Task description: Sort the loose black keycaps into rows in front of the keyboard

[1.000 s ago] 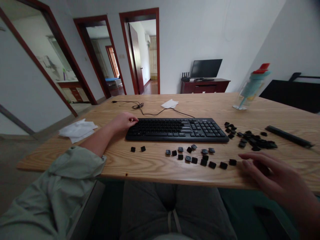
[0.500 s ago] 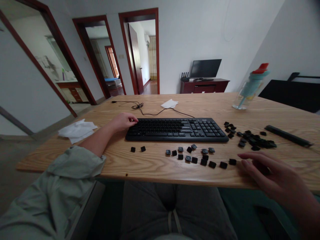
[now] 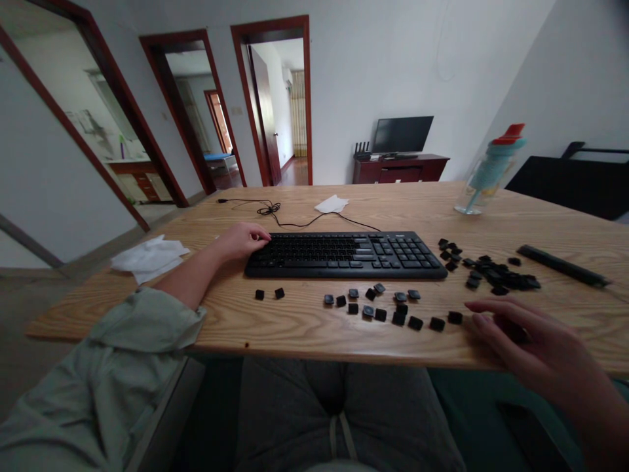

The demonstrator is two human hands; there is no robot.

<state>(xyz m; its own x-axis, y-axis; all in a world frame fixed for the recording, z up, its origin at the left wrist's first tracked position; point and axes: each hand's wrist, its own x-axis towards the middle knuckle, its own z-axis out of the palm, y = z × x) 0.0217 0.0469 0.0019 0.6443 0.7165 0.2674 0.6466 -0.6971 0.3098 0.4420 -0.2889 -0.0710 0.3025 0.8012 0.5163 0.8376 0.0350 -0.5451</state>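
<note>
Beside the loose keycaps (image 3: 393, 308), the right hand (image 3: 531, 341) lay open, gripping nothing; the left hand (image 3: 240, 239) rested, fingers curled, on the keyboard (image 3: 344, 255). A sweep could scatter keycaps off the table (image 3: 295, 328).

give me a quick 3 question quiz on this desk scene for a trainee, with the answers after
1. True or false: the left hand rests on the left end of the black keyboard.
2. Multiple choice: where is the larger pile of loose keycaps? A) left of the keyboard B) right of the keyboard C) on top of the keyboard
3. Short answer: which drinking vessel stands on the wooden table at the far right?

Key
1. True.
2. B. A looser row of keycaps also lies in front of the keyboard, next to the right hand, whose fingers are spread open.
3. A teal water bottle with a red lid.
</note>
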